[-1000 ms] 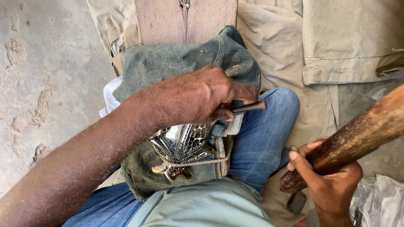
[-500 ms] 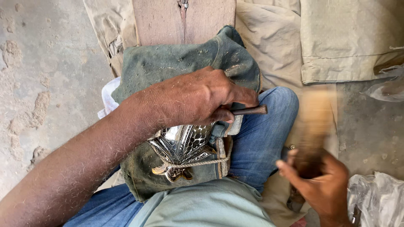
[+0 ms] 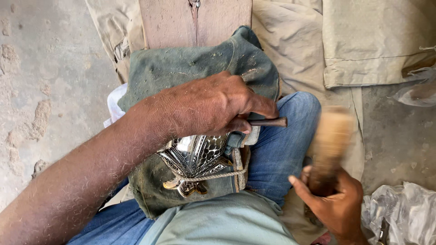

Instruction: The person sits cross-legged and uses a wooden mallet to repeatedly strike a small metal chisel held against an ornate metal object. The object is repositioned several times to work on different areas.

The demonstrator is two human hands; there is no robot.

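Across the lap, the left hand (image 3: 213,106) clamps a slim metal punch (image 3: 268,122) over the embossed silver piece (image 3: 195,156). Right hand (image 3: 336,204) grips a blurred wooden mallet (image 3: 329,145); blows should land square on the punch's end, punch held steady.

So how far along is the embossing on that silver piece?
Done: the shiny embossed silver metal piece already shows dense raised patterning on its visible face. In hand: left hand pinches a thin dark metal punch; right hand grips a blurred wooden mallet. What's left: can't tell, hand hides the rest.

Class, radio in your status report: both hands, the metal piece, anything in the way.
Left hand grips a punch over the embossed silver piece. Right hand holds a blurred wooden mallet. Green cloth pads underneath; nothing blocking.
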